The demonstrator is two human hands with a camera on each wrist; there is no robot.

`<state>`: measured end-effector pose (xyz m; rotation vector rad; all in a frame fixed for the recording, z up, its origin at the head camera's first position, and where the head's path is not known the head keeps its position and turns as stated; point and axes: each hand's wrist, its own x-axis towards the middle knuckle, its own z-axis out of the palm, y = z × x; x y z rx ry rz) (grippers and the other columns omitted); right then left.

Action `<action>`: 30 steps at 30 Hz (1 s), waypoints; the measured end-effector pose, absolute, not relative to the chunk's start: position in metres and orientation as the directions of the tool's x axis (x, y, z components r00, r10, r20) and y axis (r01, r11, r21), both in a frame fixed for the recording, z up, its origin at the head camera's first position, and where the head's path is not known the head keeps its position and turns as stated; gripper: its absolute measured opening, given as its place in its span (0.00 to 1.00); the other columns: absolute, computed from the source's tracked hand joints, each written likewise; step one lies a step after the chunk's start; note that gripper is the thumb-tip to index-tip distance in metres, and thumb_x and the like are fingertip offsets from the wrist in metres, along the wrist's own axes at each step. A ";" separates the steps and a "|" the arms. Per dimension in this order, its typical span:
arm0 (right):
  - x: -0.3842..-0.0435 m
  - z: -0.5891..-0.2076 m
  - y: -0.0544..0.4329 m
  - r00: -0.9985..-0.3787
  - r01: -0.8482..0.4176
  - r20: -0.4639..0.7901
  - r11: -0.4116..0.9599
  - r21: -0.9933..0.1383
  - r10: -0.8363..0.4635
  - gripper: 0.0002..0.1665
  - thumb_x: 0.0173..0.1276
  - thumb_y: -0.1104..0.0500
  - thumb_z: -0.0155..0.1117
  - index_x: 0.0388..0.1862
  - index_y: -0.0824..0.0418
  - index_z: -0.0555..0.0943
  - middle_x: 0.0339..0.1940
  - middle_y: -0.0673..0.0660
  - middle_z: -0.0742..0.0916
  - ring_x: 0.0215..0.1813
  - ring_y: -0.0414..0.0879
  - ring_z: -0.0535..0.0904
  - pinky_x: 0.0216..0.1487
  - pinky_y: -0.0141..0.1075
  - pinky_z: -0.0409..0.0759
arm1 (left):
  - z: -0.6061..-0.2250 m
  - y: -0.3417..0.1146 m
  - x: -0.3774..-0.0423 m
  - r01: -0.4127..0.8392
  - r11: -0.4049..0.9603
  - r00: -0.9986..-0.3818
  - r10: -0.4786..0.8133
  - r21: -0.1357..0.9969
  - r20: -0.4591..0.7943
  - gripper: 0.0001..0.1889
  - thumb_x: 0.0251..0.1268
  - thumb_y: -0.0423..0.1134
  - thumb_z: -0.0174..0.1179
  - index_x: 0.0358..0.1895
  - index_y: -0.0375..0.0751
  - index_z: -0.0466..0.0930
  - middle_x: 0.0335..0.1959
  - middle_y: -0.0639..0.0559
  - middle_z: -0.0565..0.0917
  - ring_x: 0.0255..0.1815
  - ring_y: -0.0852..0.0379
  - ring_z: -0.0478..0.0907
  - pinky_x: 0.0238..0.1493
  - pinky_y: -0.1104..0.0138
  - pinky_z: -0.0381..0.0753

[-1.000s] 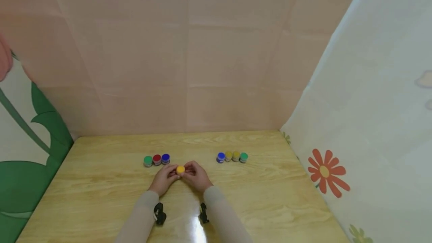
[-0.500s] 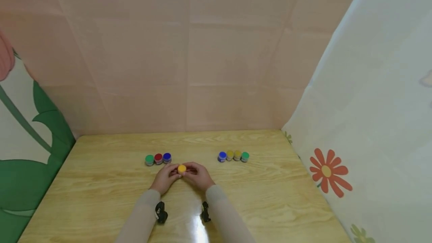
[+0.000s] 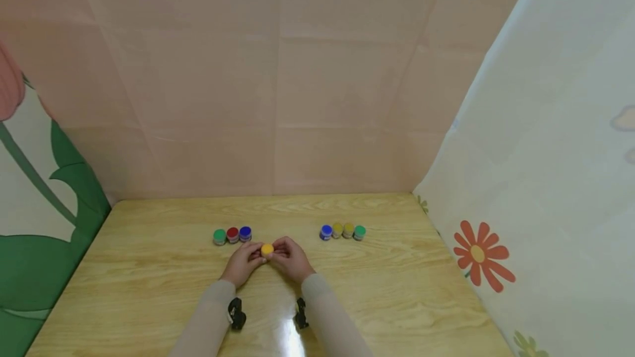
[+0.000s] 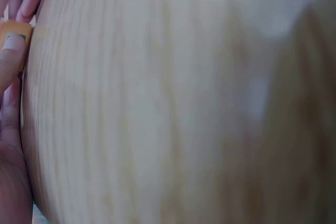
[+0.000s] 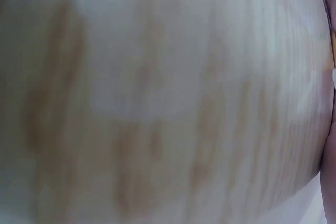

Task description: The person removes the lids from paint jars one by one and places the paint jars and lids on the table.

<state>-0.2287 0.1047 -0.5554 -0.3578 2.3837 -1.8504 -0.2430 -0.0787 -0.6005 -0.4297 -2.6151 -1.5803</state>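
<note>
A small jar with an orange-yellow lid (image 3: 267,249) is held between both hands at the middle of the table. My left hand (image 3: 241,265) pinches it from the left with thumb and fingers. From the other side my right hand (image 3: 291,261) grips it the same way. The left wrist view shows the orange jar (image 4: 22,29) at its left edge, with a thumb (image 4: 9,59) pressed on its side. In the right wrist view only a sliver of the right hand (image 5: 329,177) shows at the edge. The fingers hide most of the jar's body.
Just beyond my left hand stand a green-lidded jar (image 3: 219,237), a red-lidded jar (image 3: 232,235) and a blue-lidded jar (image 3: 245,233) in a row. Farther right, another row has a blue-lidded jar (image 3: 326,232), two yellow-lidded jars (image 3: 343,230) and a green-lidded jar (image 3: 359,232). Wooden table (image 3: 397,291) beneath.
Both hands keep hold of the orange-lidded jar at about the same spot. The whole scene shifts only slightly in the head view; the two rows stay as they were.
</note>
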 end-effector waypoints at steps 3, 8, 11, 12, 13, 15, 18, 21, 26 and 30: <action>-0.229 -0.557 0.106 -0.963 -0.126 0.064 0.227 -0.966 -0.261 0.13 0.71 0.66 0.67 0.52 0.72 0.80 0.49 0.67 0.86 0.51 0.57 0.84 0.51 0.33 0.82 | -0.602 -0.078 -0.244 0.260 0.448 -0.961 0.204 0.855 0.186 0.18 0.62 0.28 0.70 0.56 0.31 0.84 0.49 0.43 0.82 0.49 0.49 0.81 0.54 0.59 0.83; -0.228 -0.556 0.109 -0.958 -0.110 0.046 0.215 -0.970 -0.282 0.16 0.71 0.66 0.67 0.56 0.72 0.81 0.52 0.67 0.86 0.50 0.51 0.85 0.52 0.34 0.83 | -0.600 -0.078 -0.243 0.269 0.451 -0.958 0.219 0.851 0.186 0.18 0.63 0.29 0.70 0.56 0.31 0.83 0.50 0.42 0.82 0.50 0.48 0.81 0.54 0.58 0.83; -0.227 -0.555 0.108 -0.959 -0.091 0.030 0.202 -0.975 -0.283 0.19 0.71 0.67 0.67 0.59 0.72 0.81 0.53 0.68 0.86 0.50 0.50 0.85 0.52 0.34 0.83 | -0.598 -0.079 -0.242 0.273 0.451 -0.956 0.228 0.850 0.186 0.19 0.63 0.29 0.70 0.57 0.30 0.83 0.51 0.40 0.81 0.50 0.46 0.81 0.54 0.57 0.83; -0.227 -0.554 0.108 -0.959 -0.091 0.031 0.202 -0.975 -0.283 0.20 0.71 0.67 0.67 0.60 0.72 0.81 0.54 0.68 0.86 0.50 0.51 0.85 0.52 0.35 0.83 | -0.598 -0.079 -0.241 0.270 0.452 -0.957 0.226 0.850 0.183 0.19 0.63 0.29 0.70 0.57 0.30 0.83 0.51 0.40 0.81 0.50 0.46 0.82 0.53 0.57 0.83; -0.226 -0.554 0.107 -0.958 -0.097 0.036 0.205 -0.974 -0.285 0.21 0.71 0.67 0.67 0.60 0.72 0.80 0.54 0.68 0.85 0.51 0.52 0.85 0.52 0.35 0.84 | -0.598 -0.079 -0.241 0.268 0.452 -0.957 0.224 0.851 0.183 0.19 0.63 0.29 0.69 0.57 0.30 0.83 0.51 0.40 0.81 0.50 0.45 0.82 0.54 0.56 0.83; -0.226 -0.554 0.107 -0.957 -0.111 0.046 0.215 -0.970 -0.286 0.21 0.71 0.67 0.67 0.61 0.72 0.80 0.55 0.69 0.85 0.52 0.56 0.85 0.53 0.36 0.84 | -0.598 -0.079 -0.241 0.255 0.450 -0.961 0.215 0.856 0.173 0.19 0.63 0.29 0.69 0.58 0.30 0.82 0.52 0.40 0.81 0.50 0.45 0.82 0.54 0.56 0.83; -0.226 -0.554 0.106 -0.956 -0.145 0.074 0.239 -0.960 -0.285 0.22 0.71 0.68 0.66 0.62 0.73 0.79 0.54 0.70 0.85 0.53 0.60 0.84 0.53 0.37 0.84 | -0.600 -0.079 -0.242 0.240 0.451 -0.965 0.206 0.860 0.162 0.19 0.63 0.29 0.69 0.58 0.30 0.82 0.52 0.41 0.81 0.51 0.46 0.82 0.55 0.57 0.83; -0.226 -0.554 0.105 -0.957 -0.159 0.089 0.245 -0.956 -0.275 0.22 0.71 0.69 0.66 0.61 0.75 0.77 0.52 0.71 0.85 0.53 0.61 0.83 0.53 0.37 0.83 | -0.602 -0.079 -0.242 0.242 0.450 -0.965 0.206 0.860 0.163 0.19 0.63 0.29 0.69 0.58 0.30 0.82 0.52 0.41 0.81 0.50 0.47 0.82 0.54 0.58 0.83; -0.226 -0.555 0.105 -0.965 -0.136 0.077 0.228 -0.964 -0.250 0.17 0.70 0.68 0.68 0.54 0.75 0.77 0.50 0.70 0.84 0.51 0.60 0.83 0.50 0.31 0.82 | -0.601 -0.078 -0.243 0.243 0.443 -0.964 0.207 0.863 0.165 0.19 0.63 0.29 0.69 0.57 0.30 0.83 0.51 0.42 0.81 0.50 0.48 0.81 0.54 0.58 0.83; -0.225 -0.554 0.105 -0.966 -0.132 0.076 0.217 -0.967 -0.246 0.15 0.70 0.67 0.68 0.52 0.74 0.78 0.49 0.69 0.85 0.51 0.60 0.83 0.49 0.30 0.82 | -0.600 -0.079 -0.242 0.241 0.440 -0.965 0.206 0.865 0.164 0.19 0.63 0.29 0.69 0.57 0.30 0.83 0.51 0.42 0.81 0.50 0.48 0.81 0.55 0.58 0.83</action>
